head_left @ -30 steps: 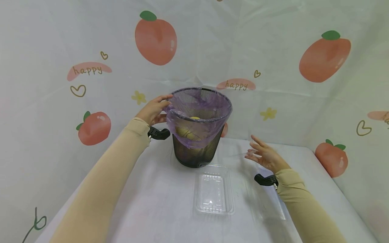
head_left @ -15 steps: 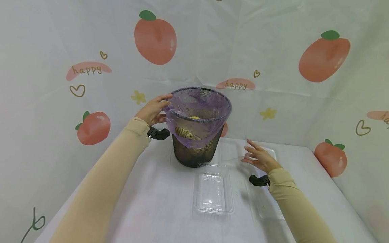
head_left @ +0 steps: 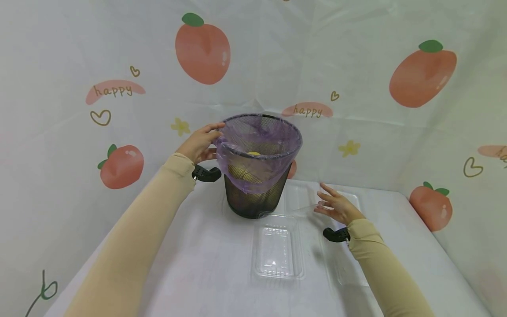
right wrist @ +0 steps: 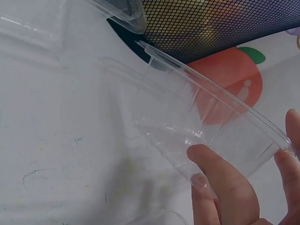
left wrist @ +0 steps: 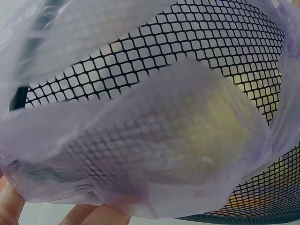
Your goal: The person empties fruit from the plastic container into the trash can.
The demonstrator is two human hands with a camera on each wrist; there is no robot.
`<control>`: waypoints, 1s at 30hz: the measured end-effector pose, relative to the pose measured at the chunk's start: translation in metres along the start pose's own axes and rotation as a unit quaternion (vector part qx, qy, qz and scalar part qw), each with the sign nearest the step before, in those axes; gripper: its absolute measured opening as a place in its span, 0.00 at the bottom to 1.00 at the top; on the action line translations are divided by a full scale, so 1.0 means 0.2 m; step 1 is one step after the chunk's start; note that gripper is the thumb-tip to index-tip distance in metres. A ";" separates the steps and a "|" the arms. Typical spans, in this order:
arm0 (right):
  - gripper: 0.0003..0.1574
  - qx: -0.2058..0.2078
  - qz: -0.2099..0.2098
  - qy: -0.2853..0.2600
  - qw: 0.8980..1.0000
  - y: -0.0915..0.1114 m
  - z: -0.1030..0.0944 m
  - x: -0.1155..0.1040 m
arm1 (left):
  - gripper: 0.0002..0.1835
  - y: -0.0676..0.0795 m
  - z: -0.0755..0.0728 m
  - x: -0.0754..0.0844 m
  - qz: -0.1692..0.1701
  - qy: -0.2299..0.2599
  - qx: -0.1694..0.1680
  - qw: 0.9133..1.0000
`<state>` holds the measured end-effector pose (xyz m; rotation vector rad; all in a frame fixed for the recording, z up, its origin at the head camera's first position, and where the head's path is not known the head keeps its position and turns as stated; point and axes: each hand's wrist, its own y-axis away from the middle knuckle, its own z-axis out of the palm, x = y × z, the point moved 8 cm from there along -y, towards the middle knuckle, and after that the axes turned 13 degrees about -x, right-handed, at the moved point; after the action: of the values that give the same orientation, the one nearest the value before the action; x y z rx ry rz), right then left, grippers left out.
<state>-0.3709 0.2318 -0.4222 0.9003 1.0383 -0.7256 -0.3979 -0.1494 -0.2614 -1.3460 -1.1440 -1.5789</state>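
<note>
A black mesh wastebasket [head_left: 255, 204] stands on the white table, lined with a purple plastic trash bag [head_left: 249, 176] folded over its rim. My left hand [head_left: 200, 143] grips the bag at the basket's left rim; in the left wrist view its fingers are partly behind the film. Something yellow [head_left: 254, 153] shows inside the basket, its kind unclear. To the right, my right hand [head_left: 338, 207] pinches a clear plastic container [right wrist: 183, 103] between thumb and fingers. The container is tilted and its far corner is near the basket's base; in the head view it is barely visible.
A clear rectangular plastic container [head_left: 273, 251] lies on the table in front of the basket. Another flat clear plastic piece [head_left: 348, 264] lies beneath the right forearm. A white curtain with printed fruit [head_left: 203, 53] hangs close behind the basket.
My right hand has moved left and slightly down with the clear container, a little closer to the wastebasket. My left hand stays at the rim.
</note>
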 end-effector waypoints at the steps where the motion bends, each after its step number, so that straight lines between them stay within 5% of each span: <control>1: 0.46 -0.002 0.002 0.000 1.000 0.00 0.00 0.00 | 0.25 0.00 0.00 0.00 0.000 -0.001 0.000 1.000; 11: 0.44 -0.018 0.015 0.014 1.000 0.01 -0.01 0.02 | 0.26 0.00 0.00 0.00 -0.001 0.000 -0.001 1.000; 30: 0.40 0.037 0.038 0.004 0.999 0.00 -0.06 0.07 | 0.25 0.00 0.00 0.00 -0.008 -0.018 0.003 1.000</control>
<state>-0.3712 0.2415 -0.4373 1.0016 0.9843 -0.6996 -0.3974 -0.1506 -0.2612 -1.3695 -1.1841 -1.5669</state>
